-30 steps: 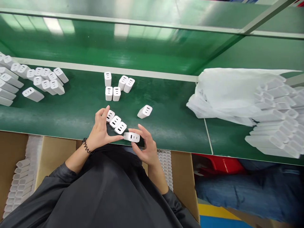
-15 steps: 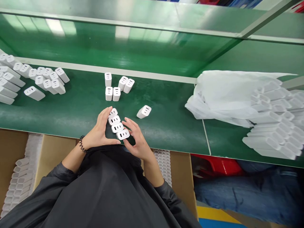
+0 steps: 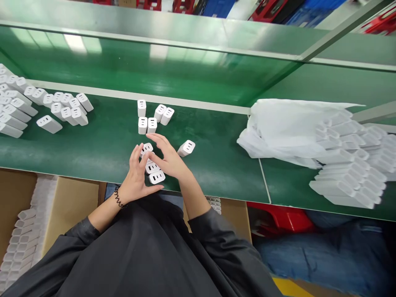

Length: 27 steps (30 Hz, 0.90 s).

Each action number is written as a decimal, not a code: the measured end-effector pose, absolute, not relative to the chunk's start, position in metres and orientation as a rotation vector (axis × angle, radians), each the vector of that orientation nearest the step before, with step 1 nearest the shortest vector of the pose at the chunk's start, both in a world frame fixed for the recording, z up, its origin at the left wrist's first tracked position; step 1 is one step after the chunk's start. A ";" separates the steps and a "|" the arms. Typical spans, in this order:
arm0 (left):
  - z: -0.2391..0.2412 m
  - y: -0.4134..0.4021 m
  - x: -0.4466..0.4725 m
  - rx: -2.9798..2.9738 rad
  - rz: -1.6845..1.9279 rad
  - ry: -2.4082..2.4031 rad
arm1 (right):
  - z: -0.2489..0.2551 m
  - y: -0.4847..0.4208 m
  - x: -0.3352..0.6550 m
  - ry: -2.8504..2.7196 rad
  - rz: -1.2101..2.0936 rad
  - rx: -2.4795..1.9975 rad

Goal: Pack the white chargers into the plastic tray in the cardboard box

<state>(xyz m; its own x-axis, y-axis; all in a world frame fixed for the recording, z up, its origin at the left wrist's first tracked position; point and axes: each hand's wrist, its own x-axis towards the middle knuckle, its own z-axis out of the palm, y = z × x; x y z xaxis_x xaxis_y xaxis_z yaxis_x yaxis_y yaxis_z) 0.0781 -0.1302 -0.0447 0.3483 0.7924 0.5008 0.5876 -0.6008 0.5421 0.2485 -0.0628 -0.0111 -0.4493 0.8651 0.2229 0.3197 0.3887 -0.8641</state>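
A short slanting row of white USB chargers (image 3: 157, 177), port faces up, stands near the front edge of the green bench (image 3: 216, 165). My left hand (image 3: 135, 175) lies along the row's left side, fingers up by the far charger and thumb stretched below the near one. Over the row reaches my right hand (image 3: 169, 159), its thumb and index finger spread around the far end and partly hiding the middle chargers. Whether the fingertips touch the chargers I cannot tell. Just beyond stands a loose group of chargers (image 3: 142, 125), and a single tilted charger (image 3: 186, 148) is right of my right hand.
Many chargers (image 3: 18, 105) cluster at the left. On the right lie a white plastic bag (image 3: 278, 128) and a pile of translucent white sleeves (image 3: 349, 177). Cardboard boxes (image 3: 72, 202) sit below the bench edge. A person's jeans-clad leg (image 3: 321, 251) is at lower right.
My right hand has moved from the row's near right side up and across its far end. My left hand stays alongside the row. The view has tilted slightly upward.
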 end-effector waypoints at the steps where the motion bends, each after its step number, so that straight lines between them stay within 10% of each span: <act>1: -0.045 -0.130 0.078 2.332 1.096 1.245 | -0.011 -0.056 0.241 -1.978 1.019 -1.006; 27: -0.015 -0.125 0.035 2.050 0.647 1.167 | -0.041 -0.158 0.288 -1.512 0.815 -1.402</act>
